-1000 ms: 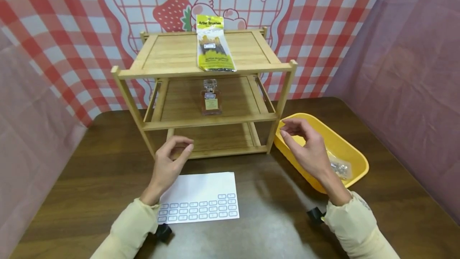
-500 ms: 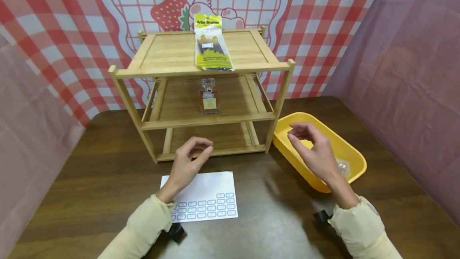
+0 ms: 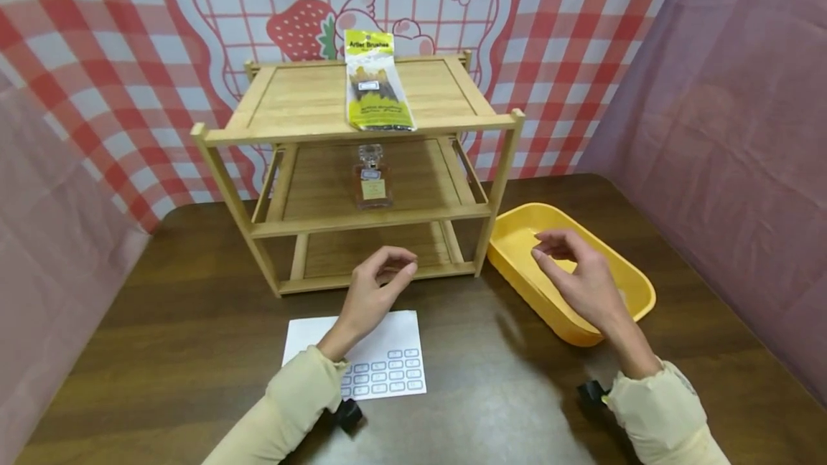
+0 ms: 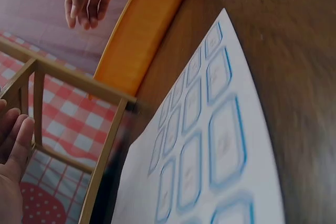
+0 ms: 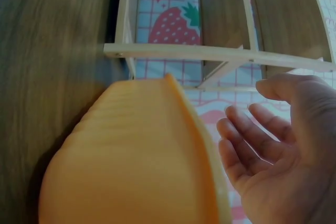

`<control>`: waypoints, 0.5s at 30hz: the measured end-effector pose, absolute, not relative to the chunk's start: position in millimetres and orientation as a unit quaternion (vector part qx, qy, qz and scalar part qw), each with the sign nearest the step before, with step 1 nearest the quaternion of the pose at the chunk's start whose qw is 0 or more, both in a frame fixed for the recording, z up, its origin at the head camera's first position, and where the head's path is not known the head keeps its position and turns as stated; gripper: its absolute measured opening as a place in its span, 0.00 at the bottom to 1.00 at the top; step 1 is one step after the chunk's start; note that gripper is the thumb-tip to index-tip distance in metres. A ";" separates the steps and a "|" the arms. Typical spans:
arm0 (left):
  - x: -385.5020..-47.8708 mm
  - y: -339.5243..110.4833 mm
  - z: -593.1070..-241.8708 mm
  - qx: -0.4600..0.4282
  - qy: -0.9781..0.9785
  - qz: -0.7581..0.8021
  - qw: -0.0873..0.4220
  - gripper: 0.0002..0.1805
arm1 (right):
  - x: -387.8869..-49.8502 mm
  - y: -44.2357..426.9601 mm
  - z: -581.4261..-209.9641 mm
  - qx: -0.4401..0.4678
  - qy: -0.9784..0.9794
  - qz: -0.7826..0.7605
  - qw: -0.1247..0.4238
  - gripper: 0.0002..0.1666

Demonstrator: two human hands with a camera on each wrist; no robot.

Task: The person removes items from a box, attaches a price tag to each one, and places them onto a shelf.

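My left hand [image 3: 371,294] hovers over a white sheet of printed labels [image 3: 405,332], fingers loosely curled with nothing in them. In the left wrist view the sheet [image 4: 220,129] shows rows of blue-edged boxes. My right hand [image 3: 586,282] is above the yellow plastic tub [image 3: 533,300], likewise holding nothing; the right wrist view shows its loose fingers beside the tub wall [image 5: 126,150]. Behind the hands stands a three-tier wooden shelf [image 3: 291,99]. A pack of artist brushes [image 3: 377,88] lies on its top tier, and a perfume bottle [image 3: 372,185] stands upright on the middle tier.
A brown wooden table [image 3: 161,321] bears everything. A red-and-white checked cloth [image 3: 568,41] hangs behind the shelf, with a pinkish curtain [image 3: 717,128] on the right. My right forearm hides nearly all of a clear packet inside the tub.
My left hand has moved right across the sheet. My right hand has shifted slightly right and down over the tub, covering the clear packet. The objects on the shelf keep their places.
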State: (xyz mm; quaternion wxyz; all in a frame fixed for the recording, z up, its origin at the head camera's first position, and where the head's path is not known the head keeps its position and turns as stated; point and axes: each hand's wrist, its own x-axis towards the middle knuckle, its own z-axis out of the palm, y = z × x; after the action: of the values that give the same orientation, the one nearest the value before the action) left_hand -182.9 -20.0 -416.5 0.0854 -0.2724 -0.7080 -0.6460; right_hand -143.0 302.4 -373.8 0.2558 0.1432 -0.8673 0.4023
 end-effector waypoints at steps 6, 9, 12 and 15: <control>-184.7 -3.4 -421.6 -0.270 -0.698 -0.660 0.063 0.10 | -142.3 311.2 -377.5 0.133 -0.874 0.394 0.251 0.13; -187.1 4.1 -424.2 -0.269 -0.696 -0.663 0.061 0.10 | -142.0 316.7 -379.6 0.127 -0.881 0.382 0.247 0.12; -188.7 10.4 -426.4 -0.267 -0.693 -0.667 0.053 0.10 | -141.3 322.2 -382.2 0.124 -0.889 0.373 0.234 0.12; -189.3 15.6 -427.7 -0.267 -0.692 -0.670 0.041 0.10 | -139.6 327.6 -384.5 0.118 -0.894 0.372 0.221 0.13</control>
State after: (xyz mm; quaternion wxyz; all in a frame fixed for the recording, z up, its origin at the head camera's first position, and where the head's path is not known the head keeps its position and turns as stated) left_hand -189.3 15.6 -427.7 0.0414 -0.2669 -0.6916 -0.6699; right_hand -139.6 327.6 -384.5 0.2214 0.1184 -0.8938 0.3716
